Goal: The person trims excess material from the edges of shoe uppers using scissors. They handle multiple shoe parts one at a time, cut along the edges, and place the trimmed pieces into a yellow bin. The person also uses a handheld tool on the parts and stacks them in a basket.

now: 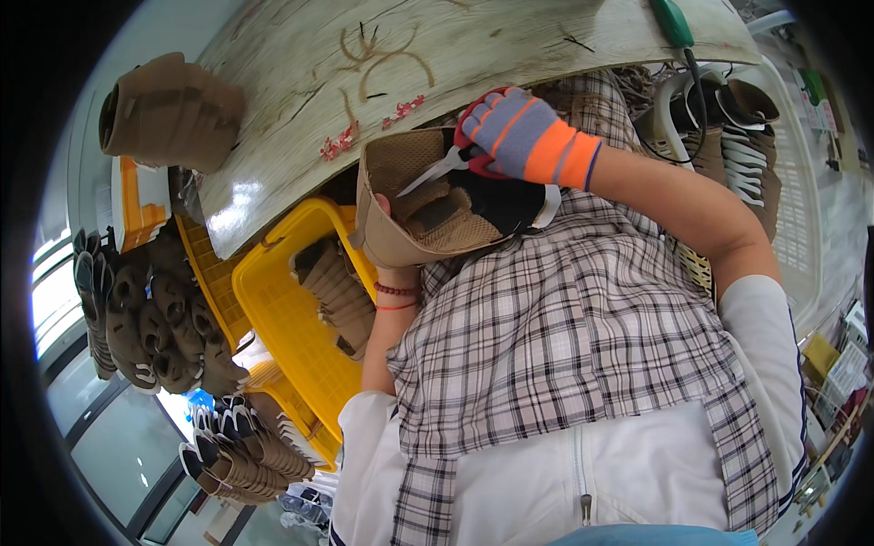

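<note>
My right hand (pixel 528 136), in a grey and orange glove, is closed round the red handles of a pair of scissors (pixel 435 173). Their blades reach into the hollow of a tan shoe upper (pixel 401 155) with a mesh lining and a black section. My left hand (pixel 397 275) grips this upper from its near left side; the thumb shows inside the opening, while the other fingers are hidden behind the material. Held over my lap, the upper is close to the edge of the worktable (pixel 282 118). Whether the blade tips touch the lining I cannot tell.
Thread scraps and red bits (pixel 339 143) lie on the table, beside stacked brown uppers (pixel 173 114). A yellow basket (pixel 300 364) with more uppers stands at my left, and hanging uppers (pixel 164 328) beyond it. A green-handled tool (pixel 672 23) with a cable lies at the far right.
</note>
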Available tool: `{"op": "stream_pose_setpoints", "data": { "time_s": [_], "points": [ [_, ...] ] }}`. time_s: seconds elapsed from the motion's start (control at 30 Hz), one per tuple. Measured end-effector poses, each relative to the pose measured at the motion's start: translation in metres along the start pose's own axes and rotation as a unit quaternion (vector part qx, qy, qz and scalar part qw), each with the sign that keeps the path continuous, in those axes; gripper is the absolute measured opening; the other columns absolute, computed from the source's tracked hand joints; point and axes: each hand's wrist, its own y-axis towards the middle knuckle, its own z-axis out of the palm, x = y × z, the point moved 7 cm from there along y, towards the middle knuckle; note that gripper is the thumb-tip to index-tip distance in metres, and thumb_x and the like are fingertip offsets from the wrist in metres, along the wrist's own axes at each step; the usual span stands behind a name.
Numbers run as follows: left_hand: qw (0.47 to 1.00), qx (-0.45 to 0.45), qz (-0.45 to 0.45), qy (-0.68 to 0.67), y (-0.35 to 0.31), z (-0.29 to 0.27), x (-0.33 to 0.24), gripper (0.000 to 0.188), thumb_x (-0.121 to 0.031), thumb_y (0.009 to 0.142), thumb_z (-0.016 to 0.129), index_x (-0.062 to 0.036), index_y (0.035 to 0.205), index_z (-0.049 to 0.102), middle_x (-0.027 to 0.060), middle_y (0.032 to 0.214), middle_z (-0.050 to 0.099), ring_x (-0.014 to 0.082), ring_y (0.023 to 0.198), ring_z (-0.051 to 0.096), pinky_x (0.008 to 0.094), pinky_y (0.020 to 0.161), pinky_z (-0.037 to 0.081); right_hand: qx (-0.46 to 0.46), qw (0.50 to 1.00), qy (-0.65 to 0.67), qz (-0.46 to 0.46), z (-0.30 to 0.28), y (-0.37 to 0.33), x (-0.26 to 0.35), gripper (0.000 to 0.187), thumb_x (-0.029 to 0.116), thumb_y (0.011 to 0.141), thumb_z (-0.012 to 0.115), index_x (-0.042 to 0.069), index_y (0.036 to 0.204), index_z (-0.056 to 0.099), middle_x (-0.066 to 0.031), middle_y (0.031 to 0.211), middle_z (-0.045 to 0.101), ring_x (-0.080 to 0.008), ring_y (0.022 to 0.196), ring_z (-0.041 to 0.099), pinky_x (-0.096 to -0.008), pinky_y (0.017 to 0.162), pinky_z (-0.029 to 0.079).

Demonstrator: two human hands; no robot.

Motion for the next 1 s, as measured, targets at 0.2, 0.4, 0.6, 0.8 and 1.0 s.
{"op": "stream_pose_setpoints", "data": {
  "time_s": [0.2,0.4,0.6,0.8,1.0],
  "points": [
    [0.99,-0.088,0.092,0.059,0.004,-0.04,0.0,0.05,-0.036,0.092,0.054,-0.0088,0.133,0.041,0.0092,0.129,0.051,0.0269,0.116,0.049,0.042,0.1,0.04,0.073,0.995,-0.01,0.067,0.018,0.005,-0.003,0.026,0.029,0.078,0.062,0.011,0.096,0.063,-0.0069,0.084,0.065,-0.0244,0.084,0.062,-0.035,0.074,0.048],
    [0.986,-0.064,-0.018,-0.154,-0.012,-0.142,0.003,0.043,-0.031,0.091,0.058,-0.005,0.124,0.049,0.0071,0.114,0.059,0.0204,0.105,0.054,0.0341,0.091,0.044,0.076,0.977,0.138,0.146,0.002,-0.033,-0.023,0.038,0.038,0.081,0.06,0.009,0.105,0.061,-0.0113,0.094,0.064,-0.0282,0.092,0.061,-0.0363,0.078,0.049],
    [0.962,-0.088,-0.25,0.059,-0.048,-0.083,0.004,0.025,-0.011,0.086,0.063,-0.0049,0.108,0.054,0.0046,0.085,0.064,0.0162,0.066,0.066,0.0287,0.04,0.053,0.219,0.966,0.115,0.078,0.018,-0.071,0.004,0.042,0.037,0.077,0.063,0.004,0.104,0.06,-0.0135,0.095,0.064,-0.029,0.092,0.06,-0.0353,0.081,0.048],
    [0.97,-0.112,-0.187,0.105,-0.056,-0.082,0.0,0.032,-0.001,0.079,0.068,-0.0038,0.106,0.053,0.0077,0.082,0.065,0.0177,0.067,0.067,0.0292,0.041,0.054,0.247,0.965,0.079,0.037,0.02,-0.051,0.023,0.036,0.034,0.074,0.066,0.006,0.097,0.063,-0.0113,0.087,0.065,-0.0277,0.086,0.062,-0.0368,0.074,0.049],
    [0.969,-0.104,-0.177,0.138,-0.059,-0.075,0.003,0.026,-0.005,0.078,0.071,-0.0054,0.097,0.053,0.003,0.079,0.061,0.0139,0.06,0.064,0.0243,0.041,0.051,0.236,0.969,0.068,0.032,0.022,-0.045,0.027,0.037,0.038,0.074,0.067,0.008,0.094,0.062,-0.0106,0.085,0.064,-0.0271,0.08,0.062,-0.0365,0.072,0.048]
  ]
}}
